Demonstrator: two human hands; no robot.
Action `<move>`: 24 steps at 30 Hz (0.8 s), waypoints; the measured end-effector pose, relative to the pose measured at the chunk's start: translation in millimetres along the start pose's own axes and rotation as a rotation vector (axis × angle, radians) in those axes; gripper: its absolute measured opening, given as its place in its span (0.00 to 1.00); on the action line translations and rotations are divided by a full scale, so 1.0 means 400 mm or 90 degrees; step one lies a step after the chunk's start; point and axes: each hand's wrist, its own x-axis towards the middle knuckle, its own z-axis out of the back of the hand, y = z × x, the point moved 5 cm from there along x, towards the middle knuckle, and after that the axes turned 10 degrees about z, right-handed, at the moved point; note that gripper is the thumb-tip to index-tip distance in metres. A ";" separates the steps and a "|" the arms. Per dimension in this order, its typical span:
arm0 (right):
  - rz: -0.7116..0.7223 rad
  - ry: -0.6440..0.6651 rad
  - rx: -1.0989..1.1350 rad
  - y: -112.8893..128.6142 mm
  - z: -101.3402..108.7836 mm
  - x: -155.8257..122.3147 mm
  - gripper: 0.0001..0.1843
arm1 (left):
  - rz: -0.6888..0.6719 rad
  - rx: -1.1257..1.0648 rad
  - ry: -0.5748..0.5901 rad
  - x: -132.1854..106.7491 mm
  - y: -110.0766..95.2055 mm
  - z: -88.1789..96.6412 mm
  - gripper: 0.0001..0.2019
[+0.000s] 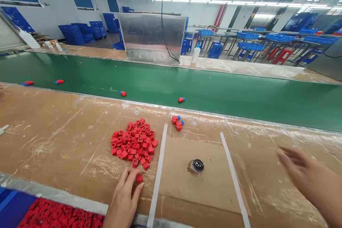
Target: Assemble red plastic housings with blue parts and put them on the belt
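Note:
My left hand (124, 194) is at the near edge of the heap of red blocks (135, 142). Its thumb and forefinger close around one small red block (139, 178). On the right, above the brown tabletop, my right hand (301, 171) hangs open with nothing visible in it; its fingers point left. Between the hands, a small round jar with a dark, glossy top (198, 165) stands on a cardboard sheet (181, 192). Past the sheet's upper left corner lie a couple of red blocks with blue parts (178, 124).
White tape strips (158, 181) border the cardboard. A green conveyor belt (149, 78) crosses behind, carrying several red-and-blue pieces (181, 99). A blue bin (10, 203) full of red blocks sits at the lower left. A white bottle (196, 54) stands beyond the belt.

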 end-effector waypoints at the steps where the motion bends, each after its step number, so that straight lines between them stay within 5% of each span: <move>1: 0.019 0.059 -0.036 0.022 -0.073 0.077 0.14 | 0.026 -0.020 -0.007 -0.007 0.009 0.002 0.12; 4: 0.138 0.163 -0.001 0.129 -0.337 0.304 0.16 | 0.120 -0.061 -0.059 -0.020 0.026 0.011 0.15; 7: 0.229 0.228 0.027 0.225 -0.571 0.458 0.21 | 0.145 -0.061 -0.085 -0.017 0.021 0.008 0.14; 11: 0.263 0.308 0.035 0.267 -0.728 0.525 0.18 | 0.061 -0.082 -0.046 -0.017 0.009 -0.015 0.12; 14: 0.224 0.351 0.008 0.249 -0.742 0.522 0.12 | -0.007 -0.108 -0.052 -0.039 0.012 -0.022 0.12; 17: 0.159 0.358 -0.022 0.216 -0.698 0.503 0.11 | -0.080 -0.087 0.014 -0.059 0.008 -0.032 0.09; 24: 0.026 0.301 0.027 0.130 -0.469 0.351 0.15 | -0.167 0.085 0.182 -0.043 -0.047 -0.044 0.18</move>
